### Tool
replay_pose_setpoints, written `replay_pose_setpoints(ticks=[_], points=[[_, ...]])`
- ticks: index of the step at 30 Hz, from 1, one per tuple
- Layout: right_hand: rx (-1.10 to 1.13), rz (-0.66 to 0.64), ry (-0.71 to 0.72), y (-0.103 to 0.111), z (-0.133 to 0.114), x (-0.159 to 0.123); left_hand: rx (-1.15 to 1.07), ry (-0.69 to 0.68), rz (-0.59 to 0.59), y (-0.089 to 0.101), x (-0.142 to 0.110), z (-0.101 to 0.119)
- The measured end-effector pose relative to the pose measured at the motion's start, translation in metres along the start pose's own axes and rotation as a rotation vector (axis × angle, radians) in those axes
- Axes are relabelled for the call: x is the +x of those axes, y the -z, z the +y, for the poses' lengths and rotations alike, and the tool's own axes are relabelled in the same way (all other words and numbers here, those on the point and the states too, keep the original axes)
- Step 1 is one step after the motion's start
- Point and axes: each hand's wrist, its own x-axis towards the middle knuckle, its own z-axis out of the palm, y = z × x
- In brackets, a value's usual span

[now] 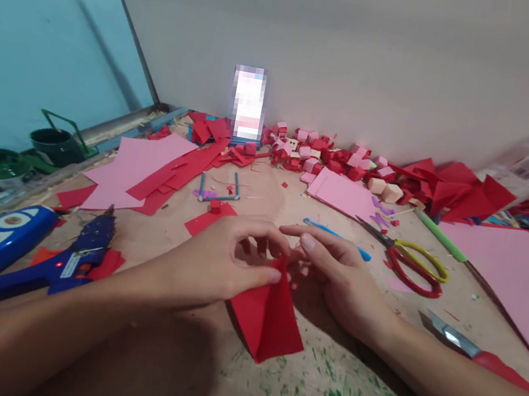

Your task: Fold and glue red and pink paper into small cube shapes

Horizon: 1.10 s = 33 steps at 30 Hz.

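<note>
- Currently, I have a red paper point(272, 324) pinched near its upper end by my left hand point(216, 257), thumb pressed on the near face, fingers curled behind.
- My right hand point(346, 283) sits just beside that end, its thumb and forefinger almost meeting; whether they grip anything (the tips are small and partly overlapped here) I cannot tell.
- The paper hangs down between my hands, tilted towards me, with a crease down its length and its wider end lowest, over the surface point(273, 193).
- I would call this step shaping the paper: the crease looks made, and the work seems to be at the narrow upper end.
- The next move, as I judge it, calls for a steady left pinch while the right fingertips settle on that end, lightly, so the crease stays true.
- If the end needs fixing, the glue gun point(61, 267) lies to my left with a small red light lit; for trimming, the scissors point(391, 243) and a knife point(456, 340) lie to my right.
- Ahead, a blue stick point(339, 237) lies behind my right hand, and small cubes point(333, 167) are heaped by the wall point(359, 58).
</note>
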Motion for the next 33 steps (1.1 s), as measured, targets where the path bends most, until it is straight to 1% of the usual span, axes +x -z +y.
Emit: replay_pose_setpoints(ticks=[3,5,6,8,11,13,14,16,19,22,24,25,29,33], points=[[-0.047,0.025,-0.02,0.0002,-0.0045,-0.0003,0.015,0.047,0.004,0.0003,0.0004,-0.0003],[-0.085,0.042,-0.024,0.0006,-0.0063,-0.0007,0.004,0.054,0.032,0.0007,0.0005,0.0002],[-0.088,0.051,-0.022,0.0005,-0.0063,-0.001,-0.017,0.046,0.062,0.0009,0.0005,0.0004],[-0.041,0.062,-0.008,0.0,-0.0046,-0.0013,-0.083,0.02,0.167,0.0011,0.0009,0.0004],[0.031,0.004,0.039,-0.0013,0.0,-0.0014,-0.197,0.0,0.324,0.0015,0.0027,-0.0025],[-0.013,-0.038,0.074,-0.0014,0.0022,-0.0013,-0.217,-0.004,0.371,0.002,0.0042,-0.0055],[-0.052,-0.037,0.075,-0.0013,0.0027,-0.0011,-0.21,-0.007,0.381,0.0022,0.0048,-0.0068],[-0.108,0.015,0.063,-0.0011,0.0026,-0.0007,-0.198,-0.011,0.401,0.0024,0.0055,-0.0079],[-0.148,0.065,0.041,-0.0015,0.0009,0.0002,-0.231,0.028,0.378,0.002,0.0052,-0.0067],[-0.14,0.061,0.039,-0.0021,-0.0005,0.0012,-0.279,0.097,0.254,0.0014,0.0048,-0.006],[-0.142,0.053,0.042,-0.0017,-0.0004,0.0017,-0.277,0.104,0.182,0.0012,0.0049,-0.007],[-0.148,0.048,0.042,-0.0011,-0.0001,0.0018,-0.268,0.105,0.166,0.0012,0.005,-0.0077],[-0.126,0.039,0.034,0.0024,0.002,0.0015,-0.303,0.113,0.194,0.0003,0.0048,-0.0092],[-0.022,0.049,-0.01,0.0042,0.0016,0.0009,-0.392,0.116,0.233,-0.0011,0.0043,-0.0085]])
